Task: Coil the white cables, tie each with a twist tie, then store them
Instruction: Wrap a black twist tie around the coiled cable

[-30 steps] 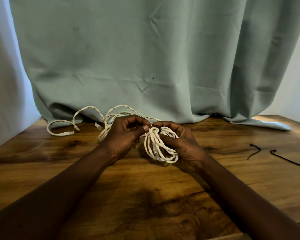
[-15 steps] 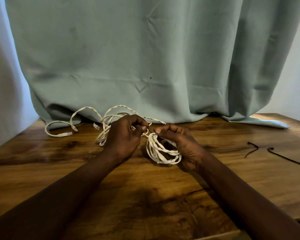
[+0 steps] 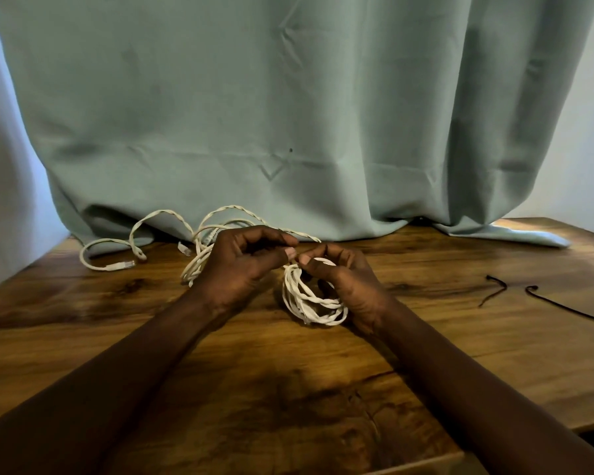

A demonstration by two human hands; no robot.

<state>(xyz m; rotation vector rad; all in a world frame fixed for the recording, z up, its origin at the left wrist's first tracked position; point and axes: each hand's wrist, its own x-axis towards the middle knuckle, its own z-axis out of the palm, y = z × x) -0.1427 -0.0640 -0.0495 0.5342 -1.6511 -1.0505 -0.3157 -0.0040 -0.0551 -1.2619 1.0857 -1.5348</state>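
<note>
Coil [image 3: 309, 303] rests on counter [image 3: 426, 354]; judged light, limp, springy. Right hand [image 3: 350, 289] grip curled round its top loops; left hand [image 3: 240, 269] grip pinching the same spot. Hold at bunched top.

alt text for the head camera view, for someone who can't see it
A person's right hand grips a coil of white cable on a wooden table while the left hand pinches at the coil's top. More loose white cable lies behind the left hand, two black twist ties lie to the right, and a green curtain hangs behind.
</note>
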